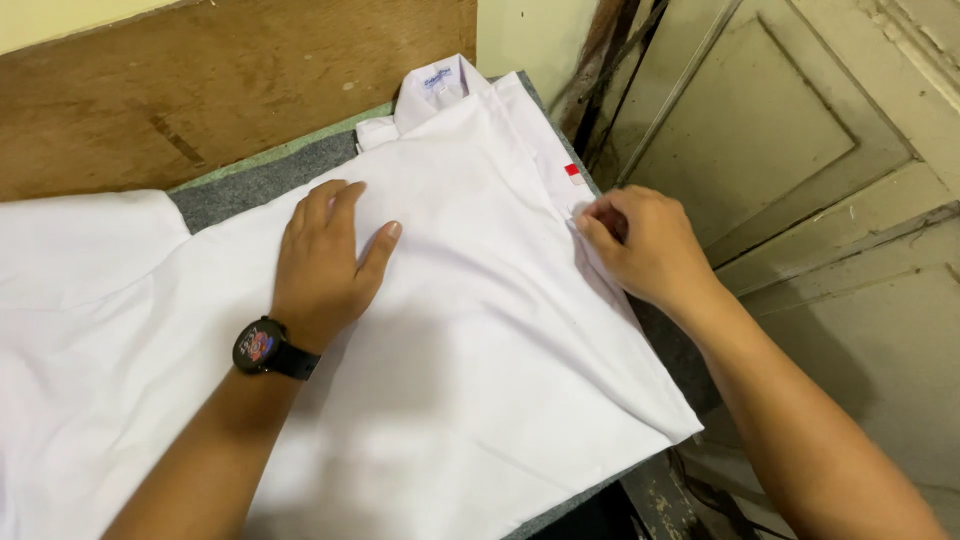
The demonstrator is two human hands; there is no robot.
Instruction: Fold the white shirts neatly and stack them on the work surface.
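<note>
Two hands work on a white collared shirt (460, 330) spread flat over a grey felt-covered tabletop (255, 185). The left hand (325, 260), with a black wristwatch (265, 347) just behind it, lies open and palm-down on the cloth, seemingly to pin it flat and keep it from sliding. The right hand (645, 245) is closed in a pinch on the shirt's edge at the far side, beside a small red patch (572, 170), apparently pulling the fabric taut. Beyond both hands the collar (435, 88) points away toward a brown board (200, 90). No containers are visible.
</note>
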